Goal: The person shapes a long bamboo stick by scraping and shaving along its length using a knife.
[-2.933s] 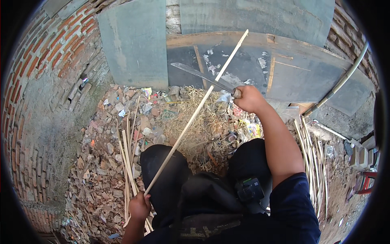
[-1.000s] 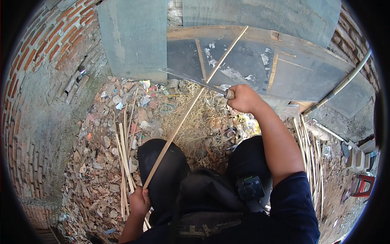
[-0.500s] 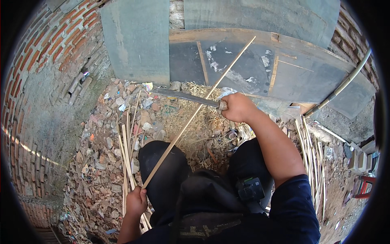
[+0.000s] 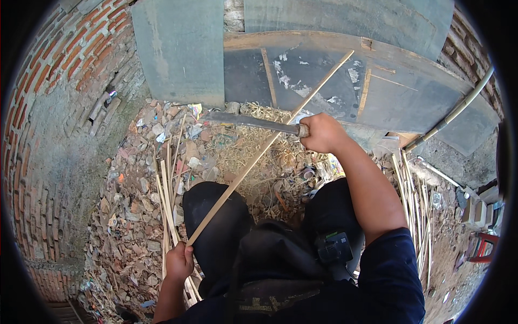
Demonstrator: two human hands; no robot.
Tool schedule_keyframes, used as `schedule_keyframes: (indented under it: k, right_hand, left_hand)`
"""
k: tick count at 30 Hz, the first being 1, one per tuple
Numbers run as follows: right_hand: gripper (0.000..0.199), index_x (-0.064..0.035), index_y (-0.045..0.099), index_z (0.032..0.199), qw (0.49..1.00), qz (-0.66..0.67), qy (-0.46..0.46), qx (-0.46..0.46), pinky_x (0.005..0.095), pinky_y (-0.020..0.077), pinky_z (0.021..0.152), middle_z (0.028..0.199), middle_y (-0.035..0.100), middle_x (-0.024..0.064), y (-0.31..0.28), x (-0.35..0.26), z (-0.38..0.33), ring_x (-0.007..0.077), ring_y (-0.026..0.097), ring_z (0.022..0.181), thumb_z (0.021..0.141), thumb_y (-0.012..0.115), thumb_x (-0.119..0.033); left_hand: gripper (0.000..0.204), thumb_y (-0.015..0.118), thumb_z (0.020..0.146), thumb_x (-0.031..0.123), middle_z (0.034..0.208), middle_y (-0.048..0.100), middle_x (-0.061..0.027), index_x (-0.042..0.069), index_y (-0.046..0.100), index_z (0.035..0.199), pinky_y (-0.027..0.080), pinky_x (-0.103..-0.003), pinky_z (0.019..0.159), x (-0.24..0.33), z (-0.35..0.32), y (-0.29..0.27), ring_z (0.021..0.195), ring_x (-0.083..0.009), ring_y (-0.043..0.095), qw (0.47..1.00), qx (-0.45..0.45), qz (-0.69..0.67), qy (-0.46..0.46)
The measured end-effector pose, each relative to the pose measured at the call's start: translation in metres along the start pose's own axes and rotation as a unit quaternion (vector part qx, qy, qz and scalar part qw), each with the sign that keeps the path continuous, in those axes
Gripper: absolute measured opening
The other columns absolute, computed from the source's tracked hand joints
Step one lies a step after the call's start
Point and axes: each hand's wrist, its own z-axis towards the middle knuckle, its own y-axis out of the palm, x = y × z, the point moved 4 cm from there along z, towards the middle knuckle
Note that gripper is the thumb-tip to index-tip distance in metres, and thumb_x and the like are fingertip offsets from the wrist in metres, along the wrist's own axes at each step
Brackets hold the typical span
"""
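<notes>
While the left hand (image 4: 179, 261) clenches the near end of a pale strip (image 4: 237, 181), the strip slants away over the left knee (image 4: 216, 202), toward the upper right. Just beside that hand, more pale strips (image 4: 170, 208) crowd the left thigh, so the elbow room there is narrow. Against the right thigh sits a black device (image 4: 334, 248). Between the knees the space opens forward onto curled shavings (image 4: 251, 162).

Farther out, the right hand (image 4: 321, 134) is wrapped around the handle of a long knife (image 4: 243, 120). Its blade points left and crosses the strip beyond the middle; I cannot tell whether the cutting edge touches it. The tip reaches past the strip, above rubble (image 4: 127, 227) that spreads between the left hand and a brick wall (image 4: 48, 135) well apart. To the right, a second bundle (image 4: 408, 197) lies outside the forearm.

Farthest off, the strip's tapered end shows before a dark panel (image 4: 243, 81); contact is unclear. A grey-green board (image 4: 178, 54) borders the panel's left edge.
</notes>
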Motion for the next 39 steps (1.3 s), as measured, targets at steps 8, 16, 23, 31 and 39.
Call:
schedule_keyframes:
  k: [8, 16, 23, 31, 39]
  right_hand:
    - [0.033, -0.0074, 0.073, 0.102, 0.998, 0.016, 0.052, -0.015, 0.0503, 0.0552, 0.086, 0.095, 0.073, 0.022, -0.014, 0.005, -0.006, 0.0409, 0.069, 0.094, 0.074, 0.068, -0.023]
    - [0.032, -0.0065, 0.073, 0.101, 0.994, 0.05, 0.087, 0.032, 0.0494, 0.0556, 0.085, 0.091, 0.073, 0.0217, -0.012, 0.038, -0.005, 0.0402, 0.07, 0.09, 0.074, 0.068, -0.023]
    - [0.032, -0.0088, 0.073, 0.102, 0.994, 0.048, 0.086, 0.045, 0.0496, 0.0565, 0.082, 0.091, 0.073, 0.0209, -0.02, 0.043, 0.003, 0.0405, 0.07, 0.089, 0.074, 0.068, -0.024]
    - [0.024, -0.0052, 0.071, 0.09, 0.997, 0.012, -0.007, 0.082, 0.0485, 0.0547, 0.076, 0.082, 0.07, 0.0211, -0.023, 0.016, -0.007, 0.0424, 0.067, 0.08, 0.073, 0.068, -0.021]
    - [0.033, -0.01, 0.073, 0.103, 0.992, 0.029, 0.09, 0.082, 0.0488, 0.0564, 0.084, 0.092, 0.072, 0.0215, -0.02, 0.05, -0.005, 0.0403, 0.07, 0.092, 0.074, 0.069, -0.024]
  left_hand:
    - [0.031, 0.057, 0.101, 0.024, 0.061, 0.056, -0.0243, 0.002, 0.052, 0.082, 0.044, -0.051, 0.052, -0.004, -0.001, -0.004, 0.06, -0.0492, 0.058, 1.0, -0.013, -0.023, -0.013]
    - [0.034, 0.057, 0.102, 0.028, 0.061, 0.056, -0.0246, 0.001, 0.052, 0.082, 0.044, -0.051, 0.053, 0.001, 0.003, 0.001, 0.06, -0.0488, 0.058, 1.0, -0.004, -0.007, -0.01]
    - [0.037, 0.056, 0.103, 0.031, 0.061, 0.056, -0.0239, 0.002, 0.052, 0.08, 0.044, -0.05, 0.052, 0.002, -0.001, 0.0, 0.06, -0.0482, 0.059, 1.0, 0.003, -0.019, -0.009]
    - [0.035, 0.055, 0.103, 0.03, 0.062, 0.058, -0.0239, 0.002, 0.053, 0.082, 0.044, -0.051, 0.052, -0.002, -0.003, -0.003, 0.06, -0.0484, 0.059, 0.999, -0.012, -0.032, -0.016]
    - [0.036, 0.055, 0.103, 0.029, 0.06, 0.057, -0.0221, 0.002, 0.053, 0.079, 0.045, -0.048, 0.052, 0.002, -0.002, -0.005, 0.058, -0.0459, 0.06, 1.0, 0.003, -0.012, -0.004]
